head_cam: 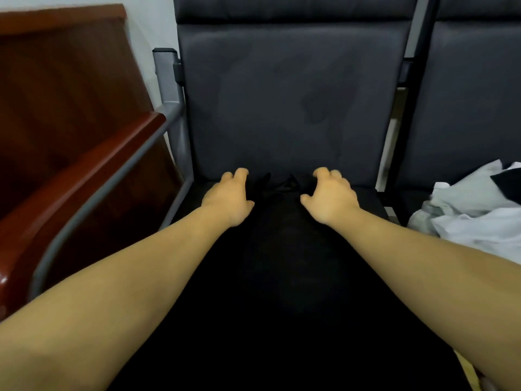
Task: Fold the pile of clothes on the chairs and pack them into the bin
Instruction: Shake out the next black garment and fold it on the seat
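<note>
Both hands, left (228, 196) and right (329, 196), rest claw-curled on a smooth black garment (282, 263) spread over the padded grey chair (290, 94); whether they grip it is unclear. Crumpled white clothes (473, 215) lie right of the chair.

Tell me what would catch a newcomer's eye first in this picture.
Two bare forearms reach forward, the left hand and right hand with fingers curled at the far edge of a black garment spread over the dark grey chair. To the right, a pile of white and grey clothes lies on the next chair. A reddish wooden armrest curves along the left.
</note>
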A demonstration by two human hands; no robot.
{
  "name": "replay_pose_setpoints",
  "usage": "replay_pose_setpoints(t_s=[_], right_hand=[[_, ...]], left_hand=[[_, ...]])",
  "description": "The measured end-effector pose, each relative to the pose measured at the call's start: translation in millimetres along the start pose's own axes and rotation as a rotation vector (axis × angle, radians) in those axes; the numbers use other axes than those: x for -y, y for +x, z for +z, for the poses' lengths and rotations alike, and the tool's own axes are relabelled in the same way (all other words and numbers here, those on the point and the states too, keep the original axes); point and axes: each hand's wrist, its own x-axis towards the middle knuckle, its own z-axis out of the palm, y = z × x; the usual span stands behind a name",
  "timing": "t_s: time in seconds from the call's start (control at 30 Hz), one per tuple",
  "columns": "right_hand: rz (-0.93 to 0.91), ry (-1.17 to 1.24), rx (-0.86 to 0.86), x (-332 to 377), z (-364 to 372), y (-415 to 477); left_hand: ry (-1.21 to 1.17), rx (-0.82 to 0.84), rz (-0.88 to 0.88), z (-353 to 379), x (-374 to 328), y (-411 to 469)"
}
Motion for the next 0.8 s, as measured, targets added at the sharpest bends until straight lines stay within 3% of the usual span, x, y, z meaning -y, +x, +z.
replay_pose_setpoints(t_s=[0.13, 0.3, 0.47, 0.6, 0.8], right_hand=[[0.025, -0.019, 0.064, -3.5, 2.6, 45.6], [0.062, 0.312, -0.047, 2.3, -38.1, 75.5], [0.079, 0.523, -0.165, 17.2, -82.3, 81.8], [0.091, 0.652, -0.183, 25.6, -100.9, 74.3], [0.061, 0.707, -0.194, 21.5, -128.3, 45.0]], left_hand=[[-0.048, -0.051, 0.036, 8.2, 10.2, 38.9], [-0.554, -0.303, -0.139, -34.1, 14.9, 73.1], [-0.766, -0.323, -0.163, -89.2, -7.1, 81.2], [-1.029, -0.187, -0.285, -110.2, -17.7, 76.5], [-0.988, -0.217, -0.145, -130.2, -20.3, 41.4]])
